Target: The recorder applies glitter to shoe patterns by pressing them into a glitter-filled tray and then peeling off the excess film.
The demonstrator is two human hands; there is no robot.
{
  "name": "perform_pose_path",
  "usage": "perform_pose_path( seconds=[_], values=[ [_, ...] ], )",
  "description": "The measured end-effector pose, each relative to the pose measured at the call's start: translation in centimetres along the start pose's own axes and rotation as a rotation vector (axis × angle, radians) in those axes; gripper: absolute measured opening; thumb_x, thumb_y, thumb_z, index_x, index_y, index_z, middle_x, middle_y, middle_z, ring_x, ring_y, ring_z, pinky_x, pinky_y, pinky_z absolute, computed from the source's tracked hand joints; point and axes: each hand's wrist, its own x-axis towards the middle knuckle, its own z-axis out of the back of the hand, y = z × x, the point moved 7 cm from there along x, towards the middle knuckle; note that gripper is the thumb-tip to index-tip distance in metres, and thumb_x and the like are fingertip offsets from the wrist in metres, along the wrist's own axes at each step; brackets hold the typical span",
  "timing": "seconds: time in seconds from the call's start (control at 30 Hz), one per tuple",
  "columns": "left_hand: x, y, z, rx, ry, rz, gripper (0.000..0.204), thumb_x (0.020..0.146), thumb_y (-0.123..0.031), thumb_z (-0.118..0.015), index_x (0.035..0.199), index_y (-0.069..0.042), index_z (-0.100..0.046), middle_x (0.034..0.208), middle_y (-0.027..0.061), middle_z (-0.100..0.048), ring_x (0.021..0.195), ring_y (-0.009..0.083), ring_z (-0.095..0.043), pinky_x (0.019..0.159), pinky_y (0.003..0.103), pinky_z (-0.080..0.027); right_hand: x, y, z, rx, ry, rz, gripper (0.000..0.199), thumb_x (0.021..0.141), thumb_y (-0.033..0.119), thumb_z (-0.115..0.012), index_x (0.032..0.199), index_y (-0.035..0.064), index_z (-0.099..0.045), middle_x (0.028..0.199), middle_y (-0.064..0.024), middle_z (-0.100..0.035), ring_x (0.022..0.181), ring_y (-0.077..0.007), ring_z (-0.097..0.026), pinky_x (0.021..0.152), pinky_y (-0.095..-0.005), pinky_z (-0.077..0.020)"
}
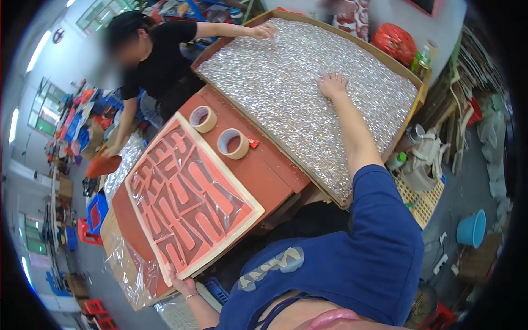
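My right hand [332, 84] lies spread flat on the glittering mosaic panel [286, 71]; my left hand [182, 286] pinches the plastic-wrapped red-patterned board's [190, 195] corner, so I keep both pressures even.

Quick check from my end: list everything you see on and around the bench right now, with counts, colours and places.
Shallow wooden tray of silvery shell chips: one, glittering grey, far right of bench.
Framed red cut-paper panel under clear film: one, red with cream border, near left.
Rolls of tan tape: two, on the red-brown bench top, second roll beside it.
Red plastic bag: one, beyond the tray.
Light blue bucket: one, on floor, right.
Co-worker in black shirt: one, far side, a hand on tray's corner.
Left hand: at the panel's near edge.
Right hand: flat on the chips.
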Motion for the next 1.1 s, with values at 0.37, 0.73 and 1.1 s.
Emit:
perform_pose_path(
  seconds=[0.37,0.73,1.1],
  values=[
    [0.2,1.3,3.0,-0.039,-0.080,-0.101,0.047,0.099,-0.033,-0.040,0.131,0.000,-0.044,0.124,0.0128,-0.056,0.110,0.0268,-0.056,0.096,0.044,-0.046,-13.2,19.8,-1.2,0.098,0.250,0.938,0.050,0.098,0.035,-0.036,0.143,0.0149,-0.035,0.150,-0.0134,-0.031,0.140,-0.0392,-0.022,0.111,-0.0611,-0.0124],
    [-0.6,0.4,0.9,-0.078,-0.186,-0.098,0.040,0.099,-0.026,-0.048,0.128,0.002,-0.046,0.119,0.0143,-0.058,0.109,0.0269,-0.058,0.093,0.042,-0.047,-12.4,11.3,7.5,-0.021,-0.151,0.666,0.035,0.089,0.025,-0.059,0.114,0.0015,-0.062,0.134,-0.0240,-0.047,0.134,-0.0443,-0.030,0.109,-0.0570,-0.0207],
    [-9.3,-12.3,-11.7,0.142,-0.091,-0.662,0.044,0.099,-0.019,-0.049,0.135,0.004,-0.039,0.133,0.0119,-0.048,0.122,0.0193,-0.046,0.104,0.035,-0.035,-37.0,19.6,6.9,0.480,-0.004,1.366,0.070,0.079,0.020,-0.069,0.140,0.0065,-0.036,0.152,-0.0228,-0.018,0.141,-0.0446,-0.011,0.110,-0.0616,-0.0080]
  ],
)
